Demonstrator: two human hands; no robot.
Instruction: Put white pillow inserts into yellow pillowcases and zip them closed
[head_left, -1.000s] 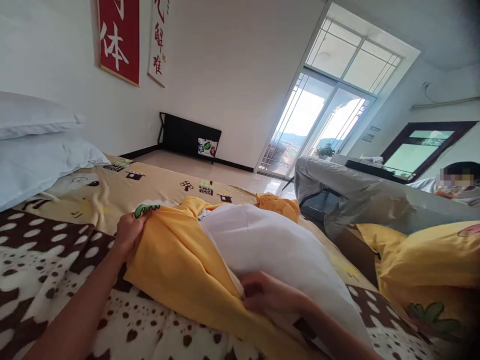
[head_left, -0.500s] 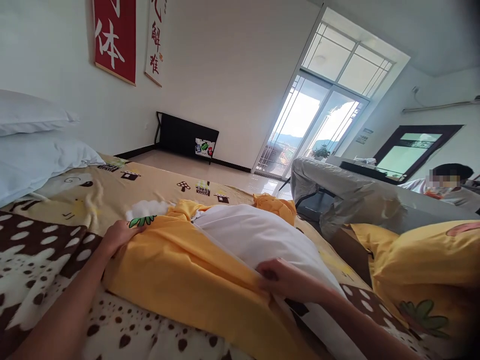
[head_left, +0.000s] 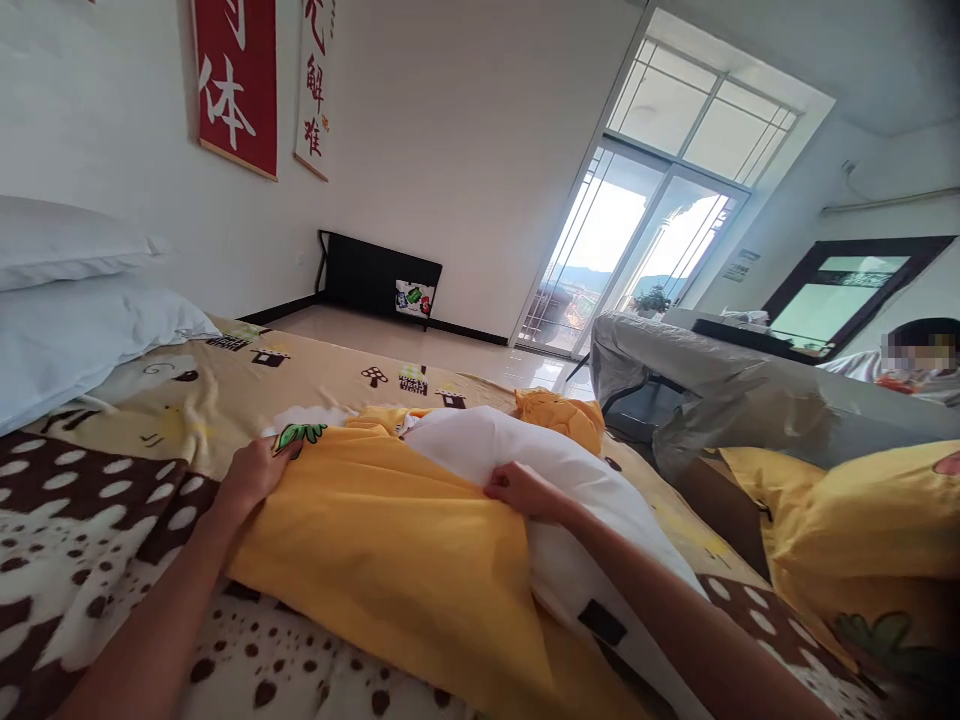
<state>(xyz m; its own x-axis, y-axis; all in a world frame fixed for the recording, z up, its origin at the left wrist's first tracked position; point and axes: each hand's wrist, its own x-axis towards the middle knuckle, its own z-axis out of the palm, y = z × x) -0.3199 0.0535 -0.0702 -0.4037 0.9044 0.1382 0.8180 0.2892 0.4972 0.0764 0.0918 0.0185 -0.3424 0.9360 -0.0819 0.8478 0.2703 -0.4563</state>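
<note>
A yellow pillowcase [head_left: 390, 540] with a green leaf print lies across the bed in front of me, partly over a white pillow [head_left: 577, 480]. At its left end my left hand [head_left: 259, 470] grips the cloth beside the leaf print. My right hand [head_left: 525, 490] pinches the pillowcase's edge above the middle of the pillow. Below the right forearm a black label [head_left: 602, 622] shows on the white pillow. The pillow's left part is hidden under the yellow cloth.
Patterned blanket [head_left: 247, 640] covers the bed. White pillows [head_left: 90, 340] are stacked left; crumpled yellow cloth [head_left: 559, 418] lies beyond the white pillow. At right sits a yellow pillow [head_left: 877, 510]. A person [head_left: 915, 355] is behind the plastic-covered furniture [head_left: 675, 370].
My right hand has moved up and slightly left, drawing the pillowcase's edge up over the white pillow. The black label shows more fully. My left hand keeps its hold; the view has shifted slightly.
</note>
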